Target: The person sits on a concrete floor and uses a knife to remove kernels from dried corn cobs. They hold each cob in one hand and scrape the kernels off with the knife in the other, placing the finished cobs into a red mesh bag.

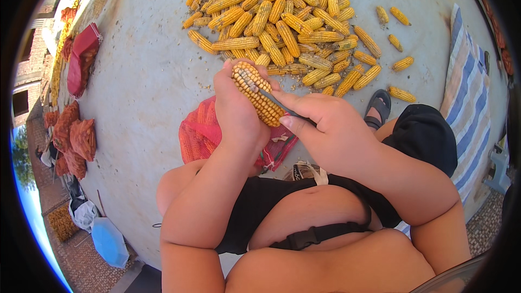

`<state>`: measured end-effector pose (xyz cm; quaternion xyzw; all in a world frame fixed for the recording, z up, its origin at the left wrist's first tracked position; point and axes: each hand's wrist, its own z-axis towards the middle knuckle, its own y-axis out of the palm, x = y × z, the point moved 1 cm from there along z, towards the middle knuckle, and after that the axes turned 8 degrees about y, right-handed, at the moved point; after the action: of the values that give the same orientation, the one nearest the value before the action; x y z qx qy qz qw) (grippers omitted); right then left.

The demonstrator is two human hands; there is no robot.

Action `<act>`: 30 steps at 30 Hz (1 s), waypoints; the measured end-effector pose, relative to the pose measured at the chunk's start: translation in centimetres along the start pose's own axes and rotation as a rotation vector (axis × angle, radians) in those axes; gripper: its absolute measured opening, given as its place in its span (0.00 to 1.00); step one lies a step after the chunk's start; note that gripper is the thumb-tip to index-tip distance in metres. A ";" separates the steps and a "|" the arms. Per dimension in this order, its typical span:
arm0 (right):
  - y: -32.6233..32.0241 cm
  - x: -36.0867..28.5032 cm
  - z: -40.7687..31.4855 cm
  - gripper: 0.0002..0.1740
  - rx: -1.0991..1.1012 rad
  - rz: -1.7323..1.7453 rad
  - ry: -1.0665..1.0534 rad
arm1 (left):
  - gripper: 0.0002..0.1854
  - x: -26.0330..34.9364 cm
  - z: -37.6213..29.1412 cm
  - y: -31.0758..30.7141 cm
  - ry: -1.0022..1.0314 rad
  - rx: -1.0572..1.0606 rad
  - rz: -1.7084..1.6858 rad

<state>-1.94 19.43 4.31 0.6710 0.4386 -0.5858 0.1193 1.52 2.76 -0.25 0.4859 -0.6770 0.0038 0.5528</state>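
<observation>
My left hand (240, 101) holds a yellow ear of corn (264, 103) from the left, its fingers wrapped behind the upper end. Grayish kernels show on the upper part of the ear. In my right hand (321, 122) is a thin dark tool (287, 110), whose tip touches the discolored kernels; its exact kind cannot be told. A large pile of husked corn ears (281, 20) lies on the concrete floor beyond my hands. Below my left hand lies a red mesh bag (201, 130) with corn in it.
Loose ears (401, 94) lie right of the pile, near my sandaled foot (378, 108). A blue-and-white striped sheet (468, 114) spreads at the right, beside a light blue plastic stool (498, 169). Filled mesh sacks (82, 140) and a blue umbrella (109, 242) are at the left.
</observation>
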 end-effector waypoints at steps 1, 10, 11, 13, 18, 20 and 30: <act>0.1 0.0 0.0 0.26 0.000 -0.004 -0.006 | 0.19 -0.1 -0.1 0.0 -0.008 0.011 -0.018; 1.3 0.2 0.5 0.24 0.121 -0.117 -0.119 | 0.20 -1.9 -1.9 -0.5 -0.111 0.046 -0.096; 1.1 -0.2 0.7 0.25 0.107 -0.091 -0.085 | 0.21 -1.7 -2.0 -0.1 -0.104 0.084 -0.093; 0.8 -0.6 0.8 0.26 0.108 -0.032 -0.062 | 0.21 -0.9 -2.0 0.6 -0.083 0.101 -0.092; 0.4 -1.0 0.0 0.26 0.113 -0.031 -0.116 | 0.20 0.7 -0.7 -0.4 0.048 -0.019 -0.081; 0.2 -1.4 -0.2 0.26 0.067 -0.049 -0.079 | 0.20 1.3 -0.7 -0.5 0.030 -0.016 -0.068; -0.1 -1.9 0.1 0.25 -0.135 0.113 0.251 | 0.18 -0.4 -0.9 -1.1 0.223 0.002 0.180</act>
<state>-1.97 18.58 5.98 0.7531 0.4500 -0.4588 0.1410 2.95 2.91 -0.77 0.4202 -0.6521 0.1080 0.6217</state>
